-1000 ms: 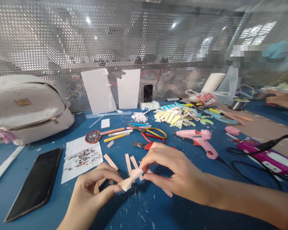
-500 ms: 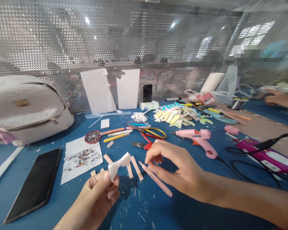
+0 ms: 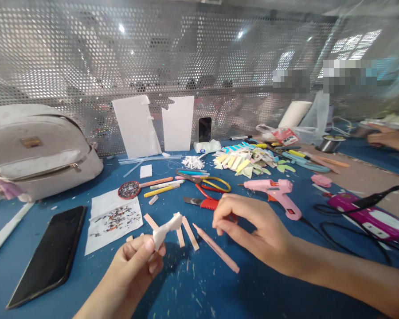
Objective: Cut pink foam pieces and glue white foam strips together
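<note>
My left hand [image 3: 136,261] pinches a small white bow-shaped piece [image 3: 166,230] between thumb and fingers, above the blue table. What the piece is made of, I cannot tell. My right hand [image 3: 252,226] hovers to the right with curled fingers, thumb and index tips close together, and nothing visible in them. Just left of it lies a pink marker [image 3: 217,248]. A utility knife with a red handle [image 3: 209,204] is partly behind the right hand's fingers. Thin pinkish strips [image 3: 190,232] lie beyond the white piece, some partly hidden by it.
A pink glue gun [image 3: 275,190] lies right of centre, its cord running toward a purple power strip [image 3: 362,215]. Scissors [image 3: 216,184], pens [image 3: 161,190] and a pile of cut scraps [image 3: 246,159] lie farther back. A phone [image 3: 49,257] and backpack [image 3: 40,155] are left. Another person's hand [image 3: 390,137] is far right.
My right hand has drawn back to the right, away from the pink marker, uncovering more of the red knife handle. The white piece in my left hand has shifted and turned slightly.
</note>
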`<state>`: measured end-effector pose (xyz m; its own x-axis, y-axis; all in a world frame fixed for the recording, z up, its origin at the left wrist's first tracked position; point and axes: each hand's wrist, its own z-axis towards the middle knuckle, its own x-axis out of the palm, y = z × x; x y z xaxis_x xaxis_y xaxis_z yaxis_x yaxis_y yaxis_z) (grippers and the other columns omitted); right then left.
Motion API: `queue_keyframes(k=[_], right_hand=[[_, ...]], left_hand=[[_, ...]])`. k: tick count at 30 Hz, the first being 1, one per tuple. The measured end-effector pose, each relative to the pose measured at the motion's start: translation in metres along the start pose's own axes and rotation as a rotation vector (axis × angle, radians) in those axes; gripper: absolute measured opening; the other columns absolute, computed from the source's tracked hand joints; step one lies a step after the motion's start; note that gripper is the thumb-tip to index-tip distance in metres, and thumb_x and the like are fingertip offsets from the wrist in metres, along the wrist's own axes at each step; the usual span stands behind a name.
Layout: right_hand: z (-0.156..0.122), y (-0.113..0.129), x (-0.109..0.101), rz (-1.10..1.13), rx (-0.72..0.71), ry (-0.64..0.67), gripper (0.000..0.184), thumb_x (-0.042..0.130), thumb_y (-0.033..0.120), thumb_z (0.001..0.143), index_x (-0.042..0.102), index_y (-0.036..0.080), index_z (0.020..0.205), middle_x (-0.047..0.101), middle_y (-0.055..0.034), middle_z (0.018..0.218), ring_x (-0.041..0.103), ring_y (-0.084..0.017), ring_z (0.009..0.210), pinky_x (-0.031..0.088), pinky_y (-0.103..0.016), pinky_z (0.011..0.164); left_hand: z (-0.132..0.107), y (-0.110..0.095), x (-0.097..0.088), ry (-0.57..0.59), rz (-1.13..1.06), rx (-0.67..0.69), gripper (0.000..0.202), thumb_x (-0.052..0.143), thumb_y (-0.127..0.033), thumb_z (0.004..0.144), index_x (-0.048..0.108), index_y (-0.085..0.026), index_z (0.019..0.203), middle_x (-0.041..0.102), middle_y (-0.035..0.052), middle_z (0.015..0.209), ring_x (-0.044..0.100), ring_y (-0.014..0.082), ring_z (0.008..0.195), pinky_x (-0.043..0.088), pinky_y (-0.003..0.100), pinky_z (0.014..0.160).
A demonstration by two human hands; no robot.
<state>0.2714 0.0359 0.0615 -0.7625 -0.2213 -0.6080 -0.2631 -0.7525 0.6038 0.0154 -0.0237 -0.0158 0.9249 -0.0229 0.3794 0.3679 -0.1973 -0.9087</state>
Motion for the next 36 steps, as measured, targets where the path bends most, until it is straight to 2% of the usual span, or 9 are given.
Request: queue_keyframes(k=[5,6,8,11,16,23,26,30,36], right_hand=[[-0.009,-0.010,-0.001,-0.223,0.189,0.236,0.036,0.051,0.029,0.101,0.042,0.020,0.067,0.049,0.0051,0.060,0.042,-0.010,0.053,0.029,-0.025,0.053],[-0.012,-0.012,0.002,-0.269,0.249,0.319,0.034,0.057,0.032,0.098,0.043,0.020,0.069,0.052,0.0050,0.062,0.044,-0.011,0.054,0.028,-0.025,0.054],[-0.019,-0.015,0.009,-0.343,0.353,0.431,0.026,0.070,0.033,0.088,0.050,0.021,0.079,0.060,0.0037,0.071,0.052,-0.013,0.060,0.028,-0.026,0.055],[-0.028,-0.019,0.019,-0.422,0.389,0.500,0.021,0.070,0.021,0.081,0.054,0.021,0.095,0.062,0.0033,0.076,0.057,-0.016,0.064,0.028,-0.026,0.056],[-0.032,-0.023,0.015,-0.354,0.306,0.488,0.037,0.053,0.007,0.081,0.060,0.024,0.114,0.061,0.0049,0.073,0.053,-0.013,0.058,0.030,-0.027,0.056],[-0.017,-0.017,0.001,0.079,0.329,0.237,0.024,0.041,0.017,0.101,0.061,0.024,0.113,0.066,-0.0007,0.088,0.058,-0.012,0.068,0.047,-0.023,0.063],[-0.009,-0.018,0.011,0.180,0.268,0.118,0.020,0.051,0.012,0.095,0.060,0.023,0.109,0.069,-0.0029,0.098,0.064,-0.014,0.080,0.052,-0.024,0.070],[-0.005,-0.027,0.029,0.272,0.175,-0.003,0.019,0.068,0.010,0.085,0.059,0.022,0.097,0.064,0.0016,0.087,0.058,-0.011,0.068,0.048,-0.022,0.061],[-0.016,-0.042,0.038,0.310,0.035,-0.090,0.013,0.062,0.015,0.093,0.055,0.024,0.098,0.055,0.0031,0.081,0.050,-0.011,0.063,0.043,-0.023,0.059]], left_hand=[[0.003,-0.016,-0.015,0.028,0.277,0.229,0.020,0.089,-0.040,0.075,0.080,-0.023,0.073,0.071,0.0009,0.073,0.060,0.0130,0.068,0.043,0.023,0.064],[0.003,-0.022,-0.017,0.065,0.365,0.331,0.011,0.089,-0.030,0.076,0.080,-0.024,0.075,0.073,0.0001,0.075,0.062,0.0134,0.072,0.044,0.023,0.067],[0.004,-0.032,-0.021,0.150,0.766,0.782,0.010,0.083,-0.019,0.083,0.079,-0.026,0.089,0.075,-0.0017,0.084,0.065,0.0142,0.075,0.045,0.027,0.071],[0.007,-0.036,-0.026,0.216,1.094,1.055,0.013,0.077,-0.016,0.090,0.072,-0.023,0.099,0.074,-0.0016,0.090,0.064,0.0147,0.075,0.043,0.032,0.075],[0.011,-0.024,-0.026,0.158,1.241,1.132,0.003,0.072,-0.025,0.096,0.070,-0.023,0.098,0.075,-0.0041,0.086,0.064,0.0143,0.073,0.040,0.033,0.077],[0.013,-0.024,-0.025,0.196,1.327,1.119,0.005,0.069,-0.029,0.097,0.068,-0.025,0.099,0.076,-0.0050,0.086,0.066,0.0133,0.071,0.039,0.033,0.079],[0.011,-0.022,-0.026,0.192,1.361,1.085,0.003,0.068,-0.027,0.098,0.068,-0.024,0.098,0.076,-0.0044,0.088,0.066,0.0142,0.072,0.038,0.033,0.081],[0.008,-0.019,-0.029,0.243,1.391,1.131,0.004,0.064,-0.021,0.100,0.068,-0.022,0.098,0.077,-0.0029,0.091,0.065,0.0145,0.072,0.036,0.034,0.083],[0.009,-0.019,-0.029,0.240,1.416,1.082,0.005,0.064,-0.022,0.101,0.068,-0.023,0.099,0.077,-0.0031,0.090,0.065,0.0146,0.074,0.036,0.033,0.086]])
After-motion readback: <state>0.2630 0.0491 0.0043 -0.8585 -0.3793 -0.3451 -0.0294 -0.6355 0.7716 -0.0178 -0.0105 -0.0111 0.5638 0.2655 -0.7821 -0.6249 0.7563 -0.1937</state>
